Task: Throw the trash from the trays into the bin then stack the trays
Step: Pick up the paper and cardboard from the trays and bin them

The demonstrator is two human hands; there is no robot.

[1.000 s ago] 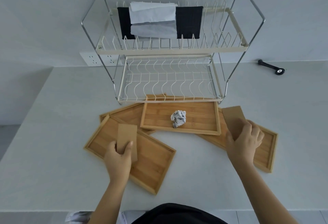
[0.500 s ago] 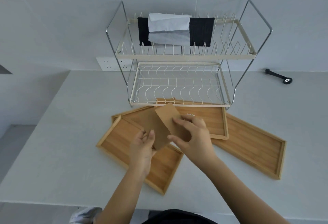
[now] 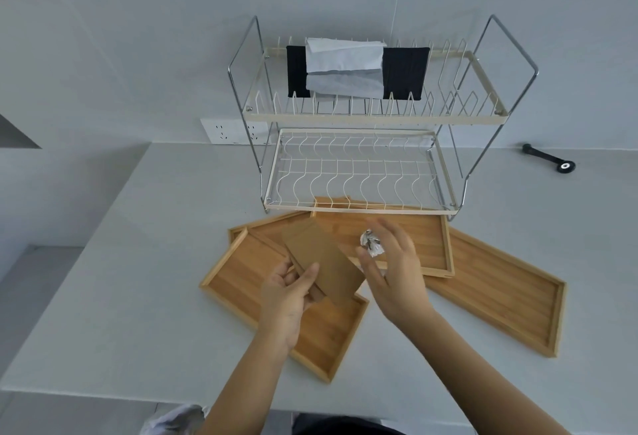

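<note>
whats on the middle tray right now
A crumpled paper ball lies on the middle tray, partly hidden by the right hand. Whatever else sits under that hand cannot be seen.

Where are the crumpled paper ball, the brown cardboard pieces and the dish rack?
Crumpled paper ball [image 3: 370, 244]: head view, on its wrinkled middle, beside the right hand's fingers.
Brown cardboard pieces [image 3: 324, 260]: head view, on the flat face of the top piece.
Dish rack [image 3: 374, 119]: head view, on the upper tier's front rail.
</note>
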